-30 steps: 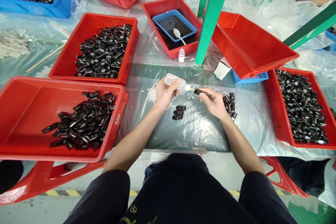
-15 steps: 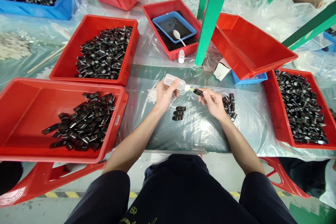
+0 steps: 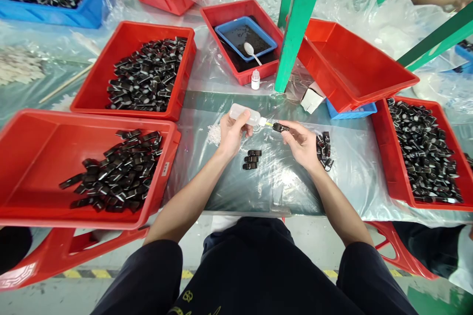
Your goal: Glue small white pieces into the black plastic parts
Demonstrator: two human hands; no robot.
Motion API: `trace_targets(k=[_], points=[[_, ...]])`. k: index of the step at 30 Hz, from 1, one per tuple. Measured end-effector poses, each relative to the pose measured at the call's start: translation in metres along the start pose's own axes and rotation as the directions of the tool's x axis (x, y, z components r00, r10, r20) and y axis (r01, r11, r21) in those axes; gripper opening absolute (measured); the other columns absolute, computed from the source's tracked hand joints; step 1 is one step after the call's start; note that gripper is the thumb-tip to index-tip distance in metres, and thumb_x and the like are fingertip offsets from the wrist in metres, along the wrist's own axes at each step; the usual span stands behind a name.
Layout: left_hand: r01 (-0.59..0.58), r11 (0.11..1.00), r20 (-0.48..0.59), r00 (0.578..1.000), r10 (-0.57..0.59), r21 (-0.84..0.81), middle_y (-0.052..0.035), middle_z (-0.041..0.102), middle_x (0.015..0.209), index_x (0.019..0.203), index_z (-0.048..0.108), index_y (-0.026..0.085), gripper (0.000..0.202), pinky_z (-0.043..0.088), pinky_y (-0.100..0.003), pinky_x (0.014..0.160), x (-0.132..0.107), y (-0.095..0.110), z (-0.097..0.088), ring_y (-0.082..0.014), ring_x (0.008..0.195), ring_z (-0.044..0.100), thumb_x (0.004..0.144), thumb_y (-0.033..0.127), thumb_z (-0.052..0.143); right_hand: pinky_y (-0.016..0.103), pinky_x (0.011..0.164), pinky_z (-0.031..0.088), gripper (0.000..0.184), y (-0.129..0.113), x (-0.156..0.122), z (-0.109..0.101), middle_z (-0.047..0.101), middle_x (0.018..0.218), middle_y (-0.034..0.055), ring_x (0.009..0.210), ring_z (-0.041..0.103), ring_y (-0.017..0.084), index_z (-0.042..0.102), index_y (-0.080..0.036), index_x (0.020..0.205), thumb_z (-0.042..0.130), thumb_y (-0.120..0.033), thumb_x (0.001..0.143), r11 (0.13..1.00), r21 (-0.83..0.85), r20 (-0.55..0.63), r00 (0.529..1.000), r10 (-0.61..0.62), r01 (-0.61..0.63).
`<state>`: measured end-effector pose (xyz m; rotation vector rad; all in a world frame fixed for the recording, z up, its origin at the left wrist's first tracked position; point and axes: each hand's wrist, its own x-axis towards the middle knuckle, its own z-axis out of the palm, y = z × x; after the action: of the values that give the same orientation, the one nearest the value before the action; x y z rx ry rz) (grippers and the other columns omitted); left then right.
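My left hand (image 3: 233,132) is closed around a translucent squeeze bottle (image 3: 245,114) with a white cap and a thin yellowish needle tip. The bottle lies nearly level, its tip pointing right at a small black plastic part (image 3: 280,127). That part is pinched in my right hand (image 3: 301,142), between thumb and fingers. The tip reaches the part's left end; whether they touch I cannot tell. Three black parts (image 3: 252,159) lie stacked in a column on the plastic-covered table below my hands. Beside my right wrist is a loose pile of black parts (image 3: 323,150).
Red bins of black parts stand on the left (image 3: 173,152), behind it (image 3: 188,69) and on the right (image 3: 399,177). An empty red bin (image 3: 364,71) leans by a green post (image 3: 295,34). A blue tray (image 3: 236,24) holds a white spoon (image 3: 250,49); a small dropper bottle (image 3: 255,80) stands nearby.
The black part in my right hand has turned slightly and shifted a little right. The squeeze bottle has barely moved. A person's hand at the upper right has shifted.
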<state>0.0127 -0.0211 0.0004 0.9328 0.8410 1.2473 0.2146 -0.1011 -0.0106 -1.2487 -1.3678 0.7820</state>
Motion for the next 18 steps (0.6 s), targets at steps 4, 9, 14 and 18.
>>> trace_targets(k=[4, 9, 14, 18], points=[[-0.001, 1.0, 0.017, 1.0, 0.001, -0.003, 0.002, 0.059, 0.054, 0.078, 0.073, 0.02, 0.057, 0.037, -0.025, 0.042, -0.0011, 0.0016, 0.001, -0.0114, 0.043, 0.053, 0.069, 0.07, 0.099, 0.041, 0.071, 0.06, 0.04, -0.0005, -0.0019, 0.0001, 0.08, 0.107, 0.0082, 0.073, 0.064, 0.02, 0.087, -0.03, 0.123, 0.076, -0.063, 0.104, 0.998, -0.059, -0.02, 0.999, -0.033, 0.032], [-0.004, 1.0, 0.013, 1.0, 0.004, -0.006, 0.0009, 0.059, 0.054, 0.076, 0.074, 0.02, 0.057, 0.037, -0.026, 0.042, -0.0016, 0.0022, 0.0012, -0.0117, 0.044, 0.053, 0.068, 0.071, 0.099, 0.042, 0.072, 0.062, 0.034, -0.0014, -0.003, -0.0004, 0.082, 0.112, 0.0092, 0.076, 0.067, 0.021, 0.088, -0.03, 0.123, 0.077, -0.058, 0.106, 0.996, -0.062, -0.024, 0.997, -0.068, 0.067], [-0.01, 1.0, 0.024, 1.0, 0.01, -0.01, 0.0005, 0.06, 0.054, 0.073, 0.073, 0.019, 0.059, 0.037, -0.025, 0.042, -0.0017, 0.002, 0.0003, -0.0111, 0.045, 0.053, 0.067, 0.072, 0.1, 0.039, 0.067, 0.061, 0.033, 0.0003, -0.003, -0.0003, 0.084, 0.112, 0.0085, 0.074, 0.067, 0.02, 0.088, -0.03, 0.123, 0.075, -0.056, 0.107, 0.989, -0.094, -0.036, 0.992, -0.122, 0.118], [-0.012, 1.0, 0.031, 0.999, 0.013, -0.017, 0.0003, 0.06, 0.053, 0.072, 0.073, 0.019, 0.059, 0.037, -0.024, 0.042, -0.0017, 0.0019, 0.0004, -0.0108, 0.044, 0.053, 0.067, 0.071, 0.1, 0.037, 0.062, 0.06, 0.03, 0.0016, -0.0031, -0.0005, 0.085, 0.111, 0.0079, 0.071, 0.066, 0.019, 0.088, -0.03, 0.123, 0.074, -0.053, 0.108, 0.982, -0.11, -0.041, 0.986, -0.16, 0.155]])
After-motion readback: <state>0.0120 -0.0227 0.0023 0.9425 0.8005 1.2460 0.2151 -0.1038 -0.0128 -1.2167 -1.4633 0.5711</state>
